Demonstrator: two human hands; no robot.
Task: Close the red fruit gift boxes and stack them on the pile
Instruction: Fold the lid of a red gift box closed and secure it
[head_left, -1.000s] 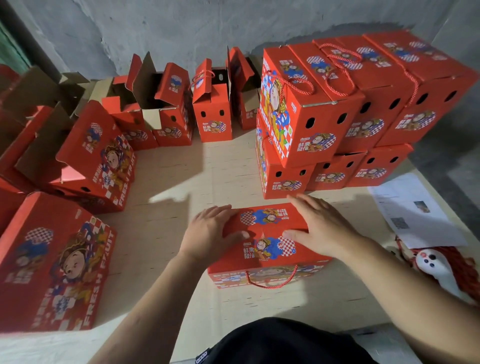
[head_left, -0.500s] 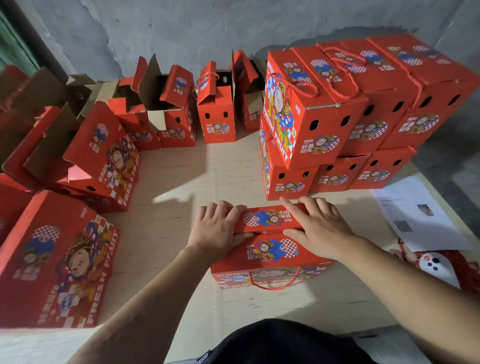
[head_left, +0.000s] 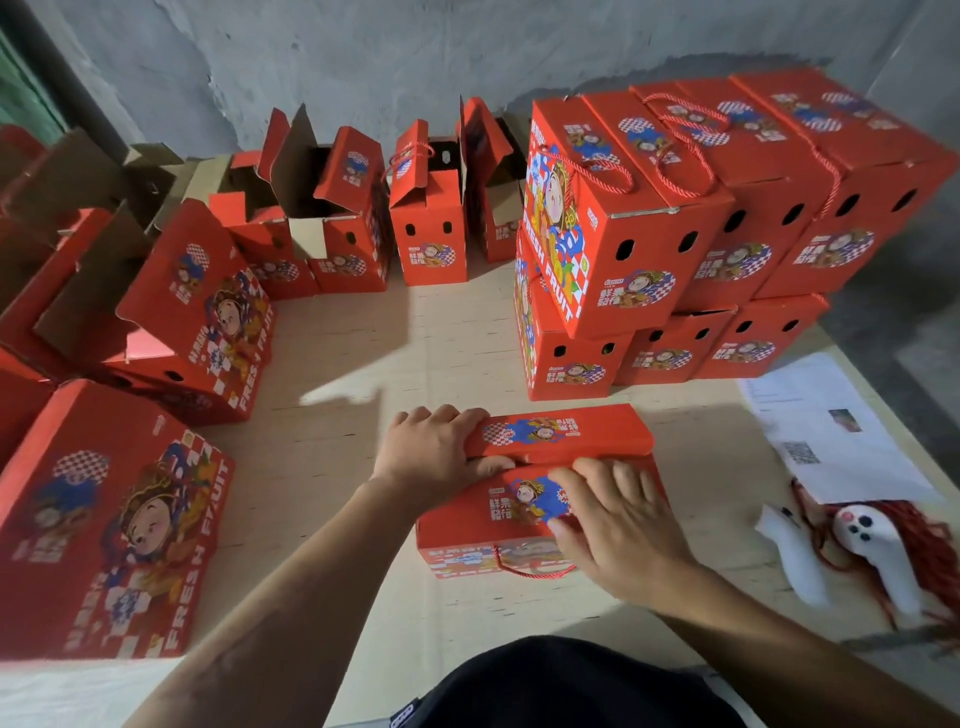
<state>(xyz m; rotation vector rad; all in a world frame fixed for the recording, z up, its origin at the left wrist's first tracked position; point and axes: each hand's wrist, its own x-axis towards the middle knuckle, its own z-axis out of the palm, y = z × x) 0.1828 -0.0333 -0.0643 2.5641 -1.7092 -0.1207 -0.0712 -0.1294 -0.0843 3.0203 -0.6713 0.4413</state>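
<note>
While the box lies just in front of the pile, its far flap is gripped by the left hand and its near flap is pressed flat by the right hand's straight fingers. If the flaps are misaligned, buckling is risked.

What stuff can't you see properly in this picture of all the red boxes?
- Inside the box being closed: the head view shows only its lid flaps, under the left hand and right hand.
- Lower pile boxes: their tops are hidden by the row above.
- Printed sheet: text too small to read.
- White toy: partly hidden by red strings.
- Boxes at far left: cut off by the edge.
</note>
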